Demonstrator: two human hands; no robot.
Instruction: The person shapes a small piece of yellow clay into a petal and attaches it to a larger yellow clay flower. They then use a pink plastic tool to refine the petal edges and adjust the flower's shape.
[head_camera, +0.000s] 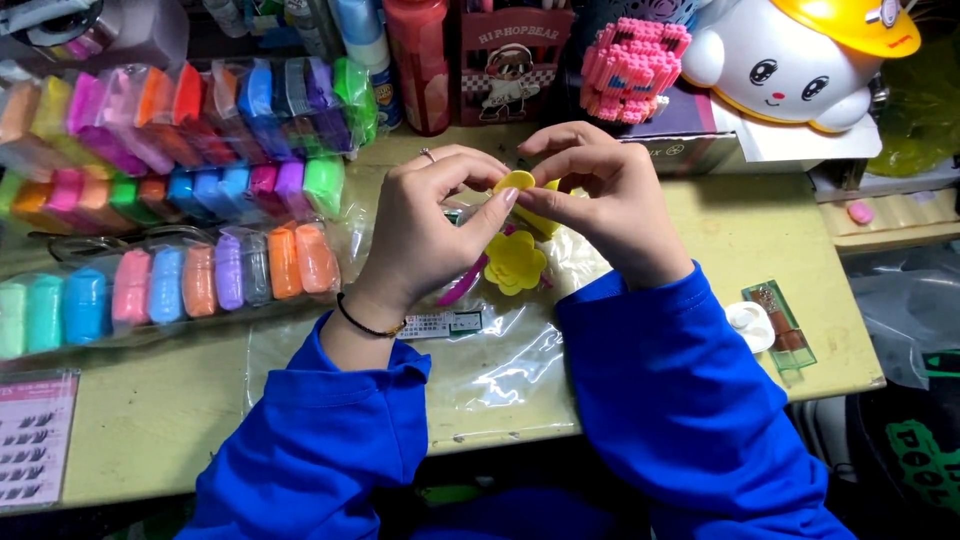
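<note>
Cluttered desk (700, 215), both hands' fingers (497, 205) half hiding yellow clay piece (517, 182)

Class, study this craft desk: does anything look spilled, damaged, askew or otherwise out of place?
Nothing is spilled or broken. The clear plastic sheet hangs slightly over the desk's front edge. Both hands, left hand and right hand, pinch a small flat yellow clay piece above a yellow clay flower.
</note>
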